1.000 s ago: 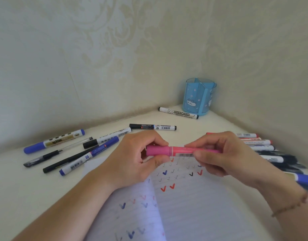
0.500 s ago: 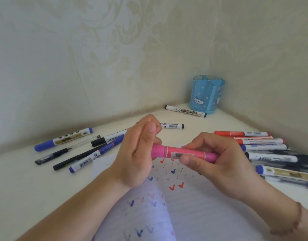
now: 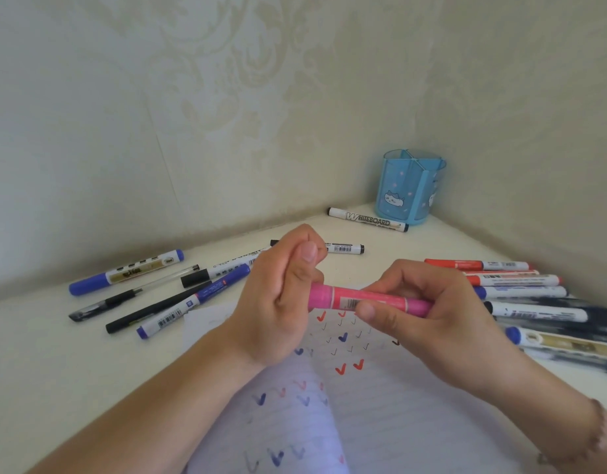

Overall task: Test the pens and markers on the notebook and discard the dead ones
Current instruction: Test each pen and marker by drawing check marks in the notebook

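Your left hand (image 3: 281, 302) curls around one end of a pink marker (image 3: 370, 300), seemingly at its cap, while your right hand (image 3: 428, 313) pinches the barrel, holding it level just above the open notebook (image 3: 380, 415). The page already carries many blue, red and dark check marks, so testing looks well underway; this marker has not yet been tried. Pens and markers lie in a loose group (image 3: 151, 292) to your left and a row (image 3: 524, 295) to your right. A blue pen holder (image 3: 410, 188) stands in the far corner, a whiteboard marker (image 3: 367, 219) just beside it. Nothing blocks the page.
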### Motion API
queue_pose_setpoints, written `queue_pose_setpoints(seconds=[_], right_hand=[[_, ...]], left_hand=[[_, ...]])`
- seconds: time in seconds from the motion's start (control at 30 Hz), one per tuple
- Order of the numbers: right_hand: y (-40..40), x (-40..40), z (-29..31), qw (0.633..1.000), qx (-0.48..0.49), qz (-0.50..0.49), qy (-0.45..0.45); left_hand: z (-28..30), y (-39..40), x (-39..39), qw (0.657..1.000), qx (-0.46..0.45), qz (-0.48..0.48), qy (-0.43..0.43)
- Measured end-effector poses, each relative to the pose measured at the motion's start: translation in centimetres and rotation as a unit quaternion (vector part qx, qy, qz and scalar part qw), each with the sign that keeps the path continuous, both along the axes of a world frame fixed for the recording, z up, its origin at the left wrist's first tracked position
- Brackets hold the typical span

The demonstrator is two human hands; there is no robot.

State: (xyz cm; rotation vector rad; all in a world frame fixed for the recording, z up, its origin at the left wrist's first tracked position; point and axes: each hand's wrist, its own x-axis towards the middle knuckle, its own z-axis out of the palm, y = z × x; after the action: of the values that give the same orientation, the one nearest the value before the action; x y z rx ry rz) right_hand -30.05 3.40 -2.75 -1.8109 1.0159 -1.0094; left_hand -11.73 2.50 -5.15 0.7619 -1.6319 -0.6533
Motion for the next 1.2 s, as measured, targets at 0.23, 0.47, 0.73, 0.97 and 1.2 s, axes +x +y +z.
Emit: queue_pose_setpoints(seconds=[0.23,0.47,0.73,0.97,1.2], right_hand=[[-1.3,-1.2,-1.1,0.994,-0.044,0.011,0.097],[-4.6,-1.3,-2.0,0.966,-0.064,-0.073,0.239],[-8.2,7.8,-2.1,0.941,-0.118,-0.002,0.317],[-9.8,8.0,-2.7,0.954,-0.132,-0.044,0.264],[-13.1,2.8,-2.8,0.841,-0.118,-0.163,0.503]], left_hand=[[-0.4,-1.1,1.6,0.978,0.006,0.075,-0.193],[-0.3,-1.4,3.6,0.942,-0.131,0.210,-0.228],[0.8,-2.5,4.9,0.919,-0.269,0.268,0.103],[-0.3,-2.9,4.6,0.948,-0.185,0.256,0.049],[-0.7,-2.8,4.4,0.955,-0.080,0.267,-0.104]])
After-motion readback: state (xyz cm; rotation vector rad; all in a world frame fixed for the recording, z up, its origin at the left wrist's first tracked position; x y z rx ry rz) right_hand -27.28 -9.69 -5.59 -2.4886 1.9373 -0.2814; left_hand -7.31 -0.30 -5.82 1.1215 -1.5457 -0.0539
